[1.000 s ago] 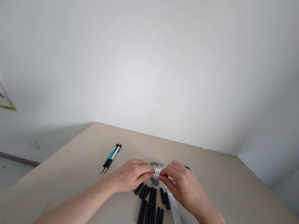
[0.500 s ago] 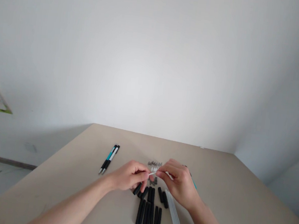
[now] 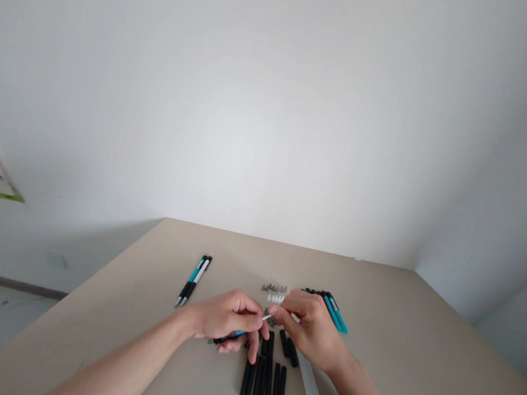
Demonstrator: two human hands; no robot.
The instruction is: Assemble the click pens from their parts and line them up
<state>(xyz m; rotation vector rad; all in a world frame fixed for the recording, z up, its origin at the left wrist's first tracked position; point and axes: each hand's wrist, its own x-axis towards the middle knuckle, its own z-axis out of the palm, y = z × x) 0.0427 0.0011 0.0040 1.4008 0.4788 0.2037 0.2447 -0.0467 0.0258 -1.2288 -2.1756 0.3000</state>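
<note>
My left hand (image 3: 226, 316) is closed round a blue and black pen barrel (image 3: 233, 335), which lies aslant under the thumb. A thin white pen refill (image 3: 267, 317) bridges the gap between the two hands. Its right part is pinched in the fingertips of my right hand (image 3: 312, 324), and its left end meets my left fingertips at the barrel's front. Whether it is inside the barrel is hidden by the fingers. Below the hands lie several black rubber grips (image 3: 264, 380). A bundle of white refills (image 3: 311, 389) runs under my right wrist.
Two whole pens (image 3: 194, 280) lie at the left on the beige table (image 3: 134, 310). Behind the hands are rows of small metal parts (image 3: 274, 288) and small white parts (image 3: 275, 299). Several blue barrels (image 3: 335, 314) lie beyond my right hand. A white wall (image 3: 272, 128) rises behind the table.
The refill has tilted and shifted slightly lower, and my right hand has come down with it. My left hand has turned, and the blue and black barrel now shows in it.
</note>
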